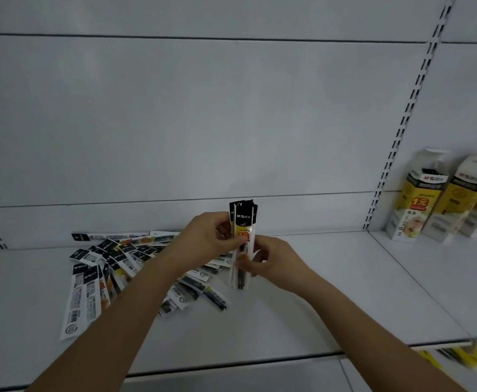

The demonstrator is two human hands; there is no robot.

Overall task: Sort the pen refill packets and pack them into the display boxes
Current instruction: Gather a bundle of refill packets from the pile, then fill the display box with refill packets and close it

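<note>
An upright bundle of pen refill packets (242, 219), black-topped with yellow and white below, stands on end above the white shelf (302, 301). My left hand (209, 236) grips its upper part from the left. My right hand (268, 260) holds its lower part from the right. A loose heap of refill packets (112, 267) lies flat on the shelf to the left, partly hidden by my left forearm. Three yellow-and-white display boxes (418, 199) shaped like cartons stand at the far right of the shelf.
A slotted metal upright (401, 128) divides the white back panel between the shelf bays. Yellow items (458, 357) show on the lower shelf at the bottom right. The shelf's front edge (231, 363) runs across below my forearms.
</note>
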